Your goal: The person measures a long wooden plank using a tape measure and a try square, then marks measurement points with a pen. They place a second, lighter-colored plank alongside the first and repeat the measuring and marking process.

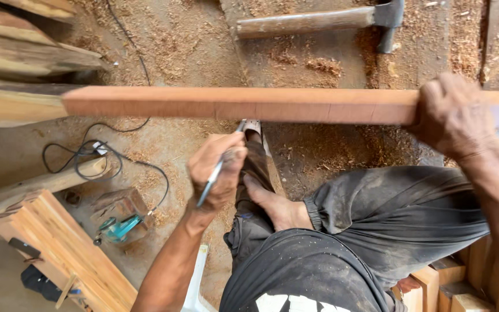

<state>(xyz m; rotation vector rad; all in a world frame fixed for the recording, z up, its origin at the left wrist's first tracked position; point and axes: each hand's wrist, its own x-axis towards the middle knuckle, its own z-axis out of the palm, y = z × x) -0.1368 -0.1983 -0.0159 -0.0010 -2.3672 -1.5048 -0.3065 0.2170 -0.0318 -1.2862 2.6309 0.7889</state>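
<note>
One reddish plank (244, 105) spans view on edge, horizontal. Right hand (454, 115) wraps plank's right end, fingers curled over top, firm grasp. Left hand (218, 170) fisted around one slim tool (218, 170) with metal shaft, pen or marking tool, kind unclear; tip points up toward plank's lower edge, just below it. Beyond plank from right-hand grip: one hammer (324, 22) on sawdust. Left of tool grip: one teal power tool (119, 227), one black cord (96, 153), one stack of pale boards (67, 248). One bare foot (272, 202) just right of left hand.

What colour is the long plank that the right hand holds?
Reddish-brown, seen in the head view: plank, right hand.
</note>
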